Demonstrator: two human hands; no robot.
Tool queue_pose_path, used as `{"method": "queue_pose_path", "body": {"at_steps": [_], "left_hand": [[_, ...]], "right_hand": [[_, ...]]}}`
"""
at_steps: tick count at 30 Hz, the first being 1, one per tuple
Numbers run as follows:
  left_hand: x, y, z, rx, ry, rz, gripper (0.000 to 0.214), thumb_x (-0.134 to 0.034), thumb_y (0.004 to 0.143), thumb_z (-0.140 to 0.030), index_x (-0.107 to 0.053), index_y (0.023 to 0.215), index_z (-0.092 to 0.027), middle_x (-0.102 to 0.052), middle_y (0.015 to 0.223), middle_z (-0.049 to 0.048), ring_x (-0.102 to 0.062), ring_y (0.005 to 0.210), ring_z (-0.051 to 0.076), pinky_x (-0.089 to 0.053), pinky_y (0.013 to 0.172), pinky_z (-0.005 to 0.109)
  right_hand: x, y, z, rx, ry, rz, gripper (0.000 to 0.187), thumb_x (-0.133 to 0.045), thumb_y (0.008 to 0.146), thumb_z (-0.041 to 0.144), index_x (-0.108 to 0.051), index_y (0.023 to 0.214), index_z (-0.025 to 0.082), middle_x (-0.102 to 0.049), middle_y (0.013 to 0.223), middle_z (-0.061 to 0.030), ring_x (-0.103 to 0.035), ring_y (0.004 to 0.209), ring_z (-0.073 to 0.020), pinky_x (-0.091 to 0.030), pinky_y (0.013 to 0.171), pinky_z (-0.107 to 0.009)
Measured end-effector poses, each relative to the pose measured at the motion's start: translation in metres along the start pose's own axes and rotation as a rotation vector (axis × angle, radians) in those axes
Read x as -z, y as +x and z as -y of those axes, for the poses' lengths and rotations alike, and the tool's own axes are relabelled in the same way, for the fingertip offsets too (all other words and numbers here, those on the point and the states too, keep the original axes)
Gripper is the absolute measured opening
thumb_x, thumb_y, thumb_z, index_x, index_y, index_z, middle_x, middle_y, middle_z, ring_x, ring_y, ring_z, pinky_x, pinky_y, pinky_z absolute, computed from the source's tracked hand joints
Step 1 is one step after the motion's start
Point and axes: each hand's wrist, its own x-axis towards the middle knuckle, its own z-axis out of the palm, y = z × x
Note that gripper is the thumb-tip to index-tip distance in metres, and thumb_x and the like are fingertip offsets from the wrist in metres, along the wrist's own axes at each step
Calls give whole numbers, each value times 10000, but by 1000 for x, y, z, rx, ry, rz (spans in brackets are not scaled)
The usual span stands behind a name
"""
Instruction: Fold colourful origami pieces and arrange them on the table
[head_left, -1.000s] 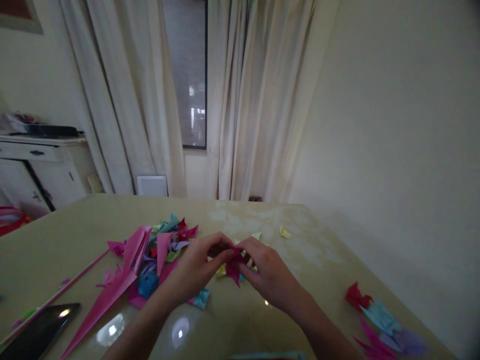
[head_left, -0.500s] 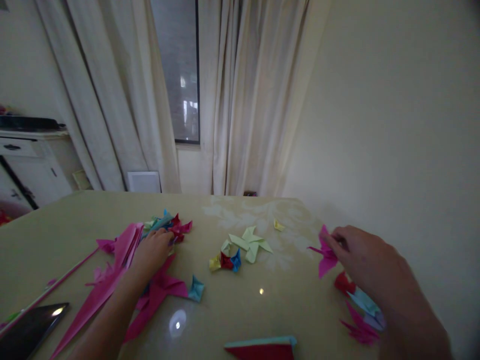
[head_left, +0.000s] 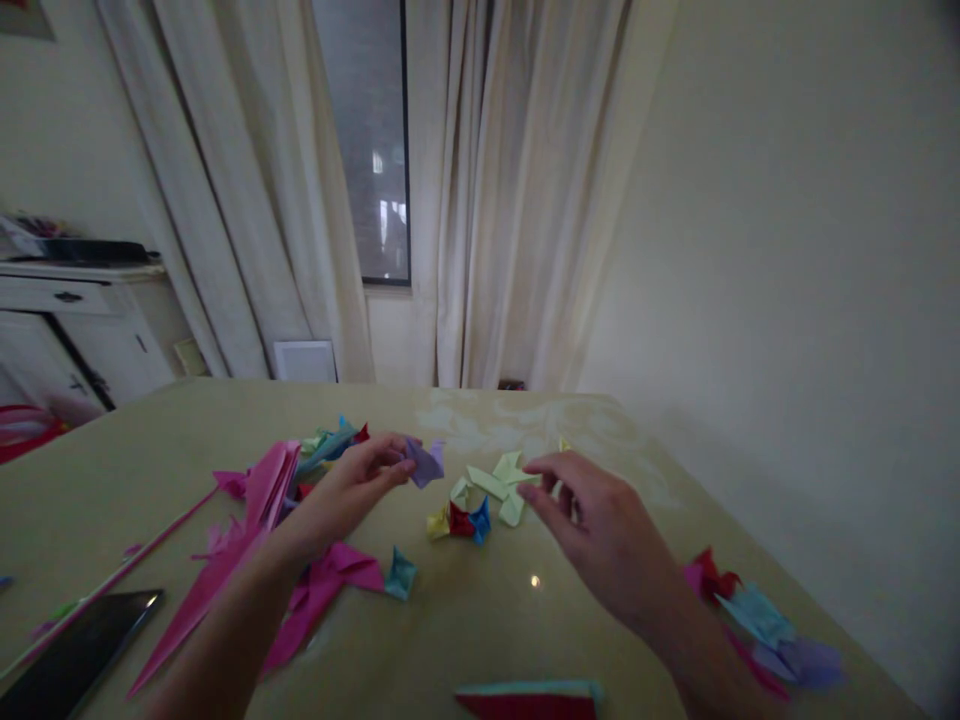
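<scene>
My left hand (head_left: 367, 470) pinches a small purple origami piece (head_left: 425, 464) between thumb and fingertips, above the table beside the colourful paper pile. My right hand (head_left: 592, 510) hovers at the middle of the table, thumb and forefinger apart with nothing between them. Its fingertips are near a pale green paper pinwheel (head_left: 491, 484); whether they touch it I cannot tell. Just in front of the pinwheel sits a cluster of small folded pieces (head_left: 460, 520) in yellow, red and blue. A group of folded papers (head_left: 757, 612) in red, light blue, purple and pink lies at the right.
Large pink folded paper (head_left: 259, 500) lies under and beside my left forearm, with a thin pink stick (head_left: 142, 550) to its left. A dark tablet-like object (head_left: 82, 650) is at the near left. Red and light-blue folded paper (head_left: 529, 702) shows at the near edge.
My left hand has come up from the pile with the purple piece. My right hand has let go of the pink origami piece at the right and swung left to the middle.
</scene>
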Motion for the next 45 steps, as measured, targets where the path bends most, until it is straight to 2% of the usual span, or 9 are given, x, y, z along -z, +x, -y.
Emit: {"method": "queue_pose_path", "body": {"at_steps": [3, 7, 11, 15, 22, 30, 34, 38, 45], "left_hand": [[-28, -9, -33, -95, -250, 73, 196, -655, 993, -385, -727, 979, -203, -671, 1344, 111, -680, 1194, 247, -603, 987, 380], [-37, -12, -48, -107, -316, 208, 212, -683, 986, -356, -723, 1160, -241, -639, 1399, 105, -696, 1200, 247, -609, 996, 397], [0, -3, -10, 82, 154, -10, 385, -559, 1023, -414, -612, 1357, -228, -735, 1227, 104, -737, 1098, 244, -619, 918, 370], [35, -3, 44, 316, 631, -67, 214, -555, 964, -296, -727, 1043, -195, -778, 1150, 144, -747, 1075, 317, -563, 966, 449], [21, -9, 70, 422, 752, -13, 73, -698, 838, -248, -686, 895, -204, -790, 1089, 165, -741, 1075, 344, -532, 938, 424], [37, -1, 21, 173, 610, -60, 221, -479, 1000, -357, -654, 977, -224, -712, 1097, 89, -680, 1049, 258, -534, 930, 365], [2, -7, -17, -109, 329, -68, 223, -398, 1066, -364, -582, 1050, -239, -597, 1161, 76, -614, 1061, 227, -525, 978, 368], [-37, -18, -52, -172, 123, 141, 138, -440, 1099, -350, -546, 1127, -266, -531, 1263, 55, -608, 1069, 183, -521, 973, 318], [-56, -26, -82, -235, -51, 186, 82, -588, 1054, -239, -638, 989, -239, -602, 1128, 23, -630, 1016, 168, -511, 891, 269]], "right_hand": [[-31, 2, 13, 44, 112, 121, 301, -710, 1004, 270, -671, 1301, 241, -713, 1138, -56, -685, 807, -173, -530, 723, -291], [-36, 3, 12, 96, 45, 168, 105, -678, 1000, 158, -726, 1075, 215, -677, 1102, -54, -688, 890, -186, -524, 769, -295], [-2, 0, -12, 56, -165, 178, 120, -635, 1011, 220, -718, 925, 210, -677, 974, -45, -689, 845, -202, -505, 754, -322], [49, -17, -45, -65, -434, 66, 337, -502, 1044, 412, -715, 850, 236, -677, 858, -51, -671, 693, -217, -460, 646, -350], [83, -28, -46, -247, -666, -263, 653, -340, 976, 790, -703, 802, 276, -707, 843, -86, -669, 632, -293, -388, 551, -375], [30, -9, -8, 8, -211, -118, 379, -539, 1040, 575, -702, 935, 248, -683, 822, -24, -640, 658, -196, -483, 640, -337], [-4, -3, 2, 9, -12, -8, 351, -652, 1019, 485, -657, 1268, 237, -732, 1045, -59, -676, 730, -186, -518, 658, -319], [-17, -2, 0, -34, 161, 74, 534, -710, 994, 416, -529, 1467, 248, -707, 1299, -102, -726, 880, -194, -558, 716, -314], [2, -1, 5, -1, 248, 266, 182, -667, 1029, 387, -712, 972, 220, -718, 832, 8, -651, 766, -171, -461, 665, -276]]}}
